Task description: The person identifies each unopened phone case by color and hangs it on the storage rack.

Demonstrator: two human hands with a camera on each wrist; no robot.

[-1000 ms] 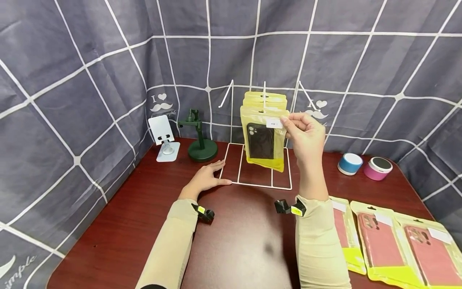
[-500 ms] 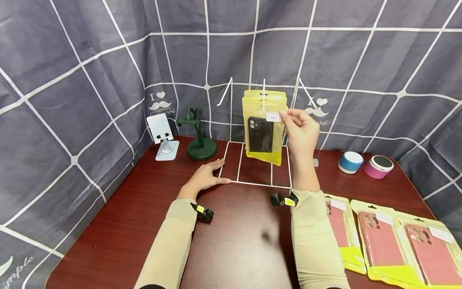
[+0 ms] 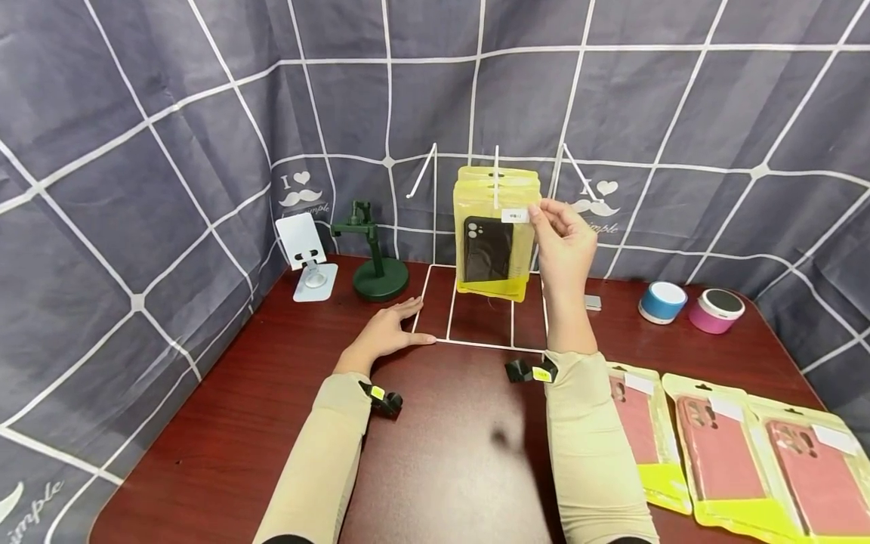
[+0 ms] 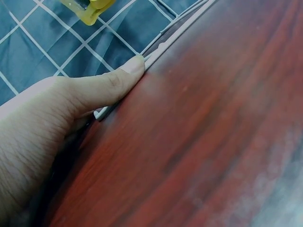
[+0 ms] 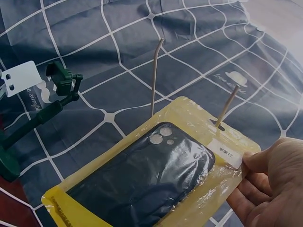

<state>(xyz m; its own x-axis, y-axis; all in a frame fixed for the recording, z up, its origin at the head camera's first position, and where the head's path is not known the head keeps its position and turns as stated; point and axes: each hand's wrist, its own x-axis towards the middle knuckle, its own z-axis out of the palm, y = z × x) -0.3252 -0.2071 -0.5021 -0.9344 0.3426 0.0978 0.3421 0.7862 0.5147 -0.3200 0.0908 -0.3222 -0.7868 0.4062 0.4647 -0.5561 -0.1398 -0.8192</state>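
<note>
A yellow zip pouch with a black phone case [image 3: 488,249] in it hangs at the middle prong [image 3: 496,177] of a white wire rack [image 3: 485,344]. My right hand [image 3: 568,240] pinches the pouch's right edge by its white label. In the right wrist view the prong's tip comes through the hole of the packaged phone case [image 5: 147,175]. More yellow pouches hang right behind it. My left hand [image 3: 387,332] rests at the rack's left base with fingers spread, its thumb [image 4: 111,87] on the front base wire.
Bagged pink phone cases [image 3: 723,446] lie at the right of the table. Two small round speakers, a blue one [image 3: 662,303] and a pink one [image 3: 717,310], stand at the back right. A green stand [image 3: 379,278] and a white phone stand [image 3: 302,242] are at the back left.
My right hand has moved the front pouch back along the middle prong, closer to the pouches behind. My left hand has stayed on the rack's base.
</note>
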